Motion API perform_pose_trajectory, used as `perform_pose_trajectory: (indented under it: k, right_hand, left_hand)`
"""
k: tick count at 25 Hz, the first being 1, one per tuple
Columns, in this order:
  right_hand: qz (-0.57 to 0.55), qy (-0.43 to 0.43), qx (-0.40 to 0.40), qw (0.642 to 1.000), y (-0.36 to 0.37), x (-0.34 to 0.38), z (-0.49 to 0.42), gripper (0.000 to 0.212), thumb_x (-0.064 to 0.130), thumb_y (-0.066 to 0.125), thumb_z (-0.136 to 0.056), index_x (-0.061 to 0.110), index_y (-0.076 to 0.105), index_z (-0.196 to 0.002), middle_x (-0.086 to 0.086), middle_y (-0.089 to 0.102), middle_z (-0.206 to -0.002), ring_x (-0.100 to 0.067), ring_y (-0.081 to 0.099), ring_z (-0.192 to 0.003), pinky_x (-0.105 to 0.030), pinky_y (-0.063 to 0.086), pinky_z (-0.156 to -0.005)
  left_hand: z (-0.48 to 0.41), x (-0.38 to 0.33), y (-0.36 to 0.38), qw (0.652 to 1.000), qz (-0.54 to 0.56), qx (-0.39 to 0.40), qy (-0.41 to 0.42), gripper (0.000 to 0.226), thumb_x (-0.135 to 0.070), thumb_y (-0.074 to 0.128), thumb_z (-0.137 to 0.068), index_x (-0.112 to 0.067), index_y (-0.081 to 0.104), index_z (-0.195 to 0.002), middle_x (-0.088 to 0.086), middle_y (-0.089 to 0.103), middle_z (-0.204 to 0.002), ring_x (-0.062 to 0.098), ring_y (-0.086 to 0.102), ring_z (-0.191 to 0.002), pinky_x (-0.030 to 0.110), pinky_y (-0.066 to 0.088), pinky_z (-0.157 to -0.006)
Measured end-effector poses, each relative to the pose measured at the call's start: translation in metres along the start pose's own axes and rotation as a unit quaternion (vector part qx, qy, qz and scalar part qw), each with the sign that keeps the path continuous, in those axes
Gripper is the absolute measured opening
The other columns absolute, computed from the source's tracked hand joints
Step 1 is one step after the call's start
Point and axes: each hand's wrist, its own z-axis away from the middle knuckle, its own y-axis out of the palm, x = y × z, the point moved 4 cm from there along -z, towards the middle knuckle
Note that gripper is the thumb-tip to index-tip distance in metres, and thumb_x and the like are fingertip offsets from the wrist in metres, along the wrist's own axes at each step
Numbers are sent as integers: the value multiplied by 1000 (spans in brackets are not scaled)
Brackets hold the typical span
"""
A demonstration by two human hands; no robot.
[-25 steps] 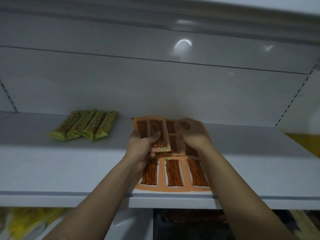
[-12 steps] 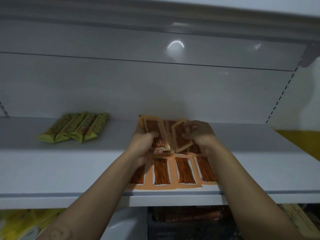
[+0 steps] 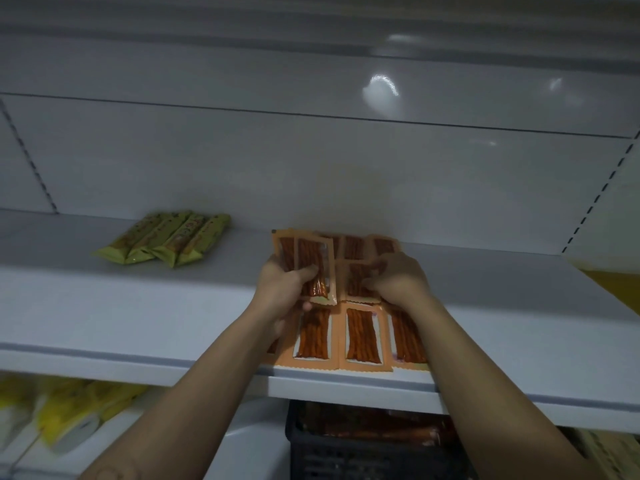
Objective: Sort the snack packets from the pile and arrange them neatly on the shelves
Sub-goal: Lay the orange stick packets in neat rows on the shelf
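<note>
Several orange snack packets (image 3: 362,336) with dark red sticks inside lie in rows on the white shelf (image 3: 138,317). My left hand (image 3: 284,289) grips a small stack of the same orange packets (image 3: 313,263), held upright with the thumb across the front. My right hand (image 3: 398,278) rests on another orange packet (image 3: 356,282) in the middle row, fingertips curled onto its edge. More orange packets (image 3: 355,245) lie flat at the back against the wall.
Several green-yellow snack bars (image 3: 166,242) lie side by side at the back left of the shelf. Below the shelf sits a dark crate (image 3: 363,445) with packets, and yellow packets (image 3: 65,410) lie at the lower left. Another shelf hangs overhead.
My right hand has lowered the packet it held tilted up and now has it flat in the middle row. My left hand still holds its stack.
</note>
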Motion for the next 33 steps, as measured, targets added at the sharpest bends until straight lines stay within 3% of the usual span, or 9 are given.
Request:
perform_pose_trajectory:
  k: [5,8,11,13,16,19,24,29,33]
  right_hand:
    - [-11,-37,-22,999,-5,2,5,19,24,59,-94,16,69,-108,0,69,-108,-11,54,-78,-21,40,-62]
    - [-194,-71,-60,977,-19,5,15,27,33,58,-96,20,65,-119,8,65,-110,-5,59,-91,-17,40,-70]
    - [-305,-137,12,943,-20,15,24,52,36,75,-83,27,56,-131,9,64,-111,-7,63,-100,-19,51,-77]
    - [-303,-145,-19,942,-25,10,16,64,27,82,-76,29,54,-133,0,67,-115,-16,66,-100,-31,55,-85]
    - [-359,-67,-80,927,-46,-20,2,53,12,78,-80,24,57,-127,-8,70,-93,-20,69,-81,-31,56,-69]
    - [-382,0,-79,921,-49,-50,-1,28,3,71,-85,15,64,-109,-10,69,-95,-17,67,-75,-17,48,-49]
    - [-419,48,-32,906,-24,-56,-4,13,-2,65,-87,9,67,-95,-12,67,-101,-26,69,-88,-28,58,-58]
    - [-176,33,-52,982,-12,-61,-11,4,18,70,-86,17,70,-90,-1,68,-94,-19,66,-87,-38,58,-81]
    - [-62,13,-60,996,-9,-57,-9,20,29,61,-91,14,73,-85,-3,71,-82,-18,67,-76,-33,56,-72]
  left_hand:
    - [10,3,12,1000,11,-7,-4,22,-5,63,-92,-7,57,-113,18,72,-99,25,65,-62,21,39,-35]
    - [16,-1,24,999,32,-8,2,16,-5,66,-90,-8,60,-104,15,71,-89,15,59,-46,19,36,-33]
    - [13,-3,43,999,41,26,3,21,-7,65,-91,-6,61,-112,16,73,-98,20,67,-58,19,39,-34]
    - [11,-2,56,997,43,62,-33,21,-9,58,-96,-6,60,-116,15,72,-95,20,67,-62,20,43,-34]
    - [13,-6,60,991,60,101,-67,22,-4,45,-99,-6,54,-119,16,73,-88,20,69,-61,19,42,-35]
    - [11,-7,51,993,43,107,-34,25,4,39,-99,-4,48,-121,25,71,-95,14,63,-47,18,30,-33]
    - [11,4,42,996,-15,84,-25,22,-1,53,-96,-4,51,-118,10,65,-78,9,49,-40,18,30,-33]
    - [16,7,38,998,-14,63,-26,30,-5,59,-95,-4,52,-124,10,68,-85,9,58,-44,16,33,-33]
    - [18,11,36,997,2,60,-43,32,-8,59,-96,-2,51,-127,8,70,-82,9,60,-46,16,34,-33]
